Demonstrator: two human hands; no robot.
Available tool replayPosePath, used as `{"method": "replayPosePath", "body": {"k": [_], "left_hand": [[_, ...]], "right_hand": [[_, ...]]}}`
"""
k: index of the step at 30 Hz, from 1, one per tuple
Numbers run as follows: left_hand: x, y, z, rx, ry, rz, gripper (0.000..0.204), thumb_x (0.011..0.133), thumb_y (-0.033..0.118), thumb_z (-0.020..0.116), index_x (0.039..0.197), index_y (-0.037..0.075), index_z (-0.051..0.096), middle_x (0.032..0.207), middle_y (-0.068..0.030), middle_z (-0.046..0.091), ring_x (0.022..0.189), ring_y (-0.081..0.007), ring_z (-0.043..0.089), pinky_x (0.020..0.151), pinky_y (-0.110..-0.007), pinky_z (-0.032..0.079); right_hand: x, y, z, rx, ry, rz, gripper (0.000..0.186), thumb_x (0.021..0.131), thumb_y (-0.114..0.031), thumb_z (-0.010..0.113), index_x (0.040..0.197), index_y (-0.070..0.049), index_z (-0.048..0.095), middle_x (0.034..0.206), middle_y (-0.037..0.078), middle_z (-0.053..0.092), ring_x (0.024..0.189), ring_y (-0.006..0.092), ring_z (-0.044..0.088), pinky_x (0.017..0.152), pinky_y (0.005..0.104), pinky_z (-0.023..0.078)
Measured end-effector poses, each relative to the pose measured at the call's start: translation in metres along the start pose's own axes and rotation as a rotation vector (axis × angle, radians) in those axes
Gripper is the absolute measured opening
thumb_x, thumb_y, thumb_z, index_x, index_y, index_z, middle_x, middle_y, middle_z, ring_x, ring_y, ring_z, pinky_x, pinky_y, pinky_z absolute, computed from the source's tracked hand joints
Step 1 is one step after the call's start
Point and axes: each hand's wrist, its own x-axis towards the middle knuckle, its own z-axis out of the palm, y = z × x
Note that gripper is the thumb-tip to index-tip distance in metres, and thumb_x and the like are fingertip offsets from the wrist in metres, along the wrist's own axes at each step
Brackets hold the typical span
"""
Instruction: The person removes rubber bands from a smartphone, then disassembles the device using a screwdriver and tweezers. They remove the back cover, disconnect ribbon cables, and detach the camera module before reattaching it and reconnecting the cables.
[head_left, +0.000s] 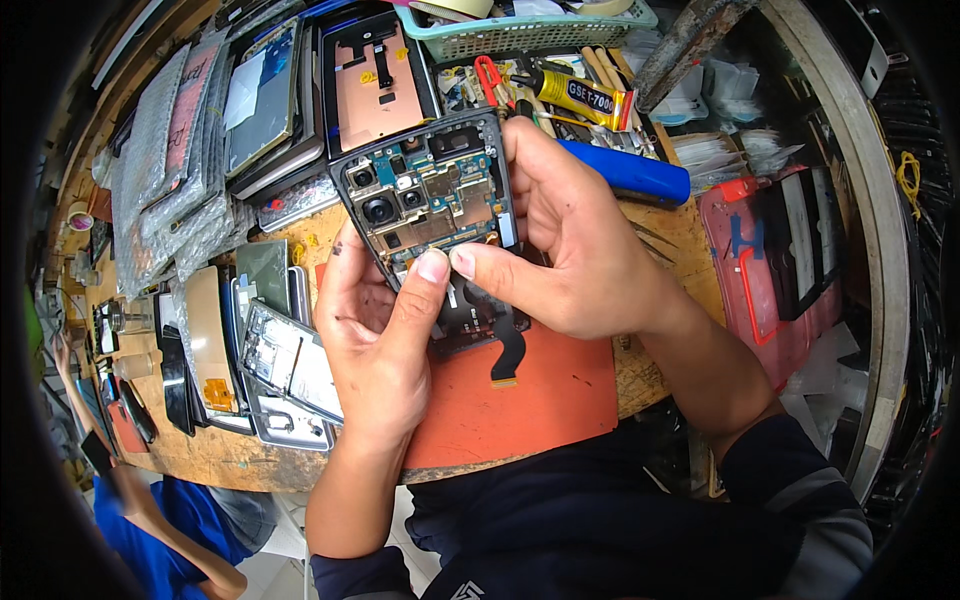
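Note:
An opened smartphone (440, 200) is held up in both my hands, its circuit board and camera lenses (380, 208) bared. My left hand (385, 320) wraps round its left side, the thumb pressing near the lower edge of the board. Along the right side, my right hand (575, 240) grips the frame, its thumb tip close beside the left thumb. A black flex cable (509, 350) hangs from the phone's lower part over an orange-red work mat (510, 420). Both palms hide parts of the phone's lower half.
Bubble-wrapped panels (170, 170) and phone parts (290, 360) crowd the bench's left. Behind are a teal basket (530, 35), a yellow-black glue tube (585, 97) and a blue cylinder (635, 173). A pink-red case (745, 270) stands at right. Another person's arm (170, 530) shows lower left.

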Motion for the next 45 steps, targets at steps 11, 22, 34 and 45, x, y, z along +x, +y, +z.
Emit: {"method": "replayPosePath", "body": {"k": [11, 22, 34, 45], "left_hand": [[0.000, 0.001, 0.000, 0.056, 0.006, 0.010, 0.047, 0.101, 0.002, 0.070, 0.145, -0.004, 0.053, 0.125, -0.0105, 0.071, 0.112, -0.0144, 0.069, 0.098, -0.028, 0.053], [0.002, 0.012, -0.004, 0.239, -0.029, 0.090, 0.036, 0.100, -0.004, 0.067, 0.135, -0.006, 0.057, 0.118, -0.0116, 0.074, 0.103, -0.0102, 0.068, 0.091, -0.024, 0.053], [0.005, 0.013, -0.011, 0.234, -0.087, 0.026, 0.035, 0.101, -0.004, 0.068, 0.134, -0.006, 0.057, 0.118, -0.0110, 0.074, 0.100, -0.0087, 0.068, 0.088, -0.022, 0.054], [0.005, 0.013, -0.010, 0.197, -0.078, -0.002, 0.036, 0.100, -0.005, 0.068, 0.134, -0.006, 0.056, 0.120, -0.0122, 0.074, 0.102, -0.0095, 0.069, 0.089, -0.023, 0.054]], "right_hand": [[-0.001, -0.005, 0.002, 0.021, 0.020, 0.018, 0.055, 0.093, 0.008, 0.069, 0.141, 0.004, 0.044, 0.130, 0.011, 0.061, 0.125, 0.0158, 0.062, 0.108, 0.0335, 0.051], [0.001, 0.001, 0.005, 0.050, 0.081, -0.038, 0.037, 0.091, 0.005, 0.067, 0.123, 0.000, 0.048, 0.106, 0.002, 0.059, 0.097, 0.0062, 0.055, 0.083, 0.0275, 0.049], [-0.002, -0.001, 0.004, 0.013, 0.052, 0.052, 0.049, 0.094, 0.006, 0.066, 0.139, 0.003, 0.048, 0.127, 0.009, 0.064, 0.121, 0.0127, 0.062, 0.104, 0.0321, 0.052], [-0.003, -0.001, 0.005, -0.001, 0.070, 0.047, 0.048, 0.093, 0.007, 0.066, 0.138, 0.002, 0.050, 0.126, 0.008, 0.063, 0.117, 0.0115, 0.062, 0.099, 0.0308, 0.053]]}}
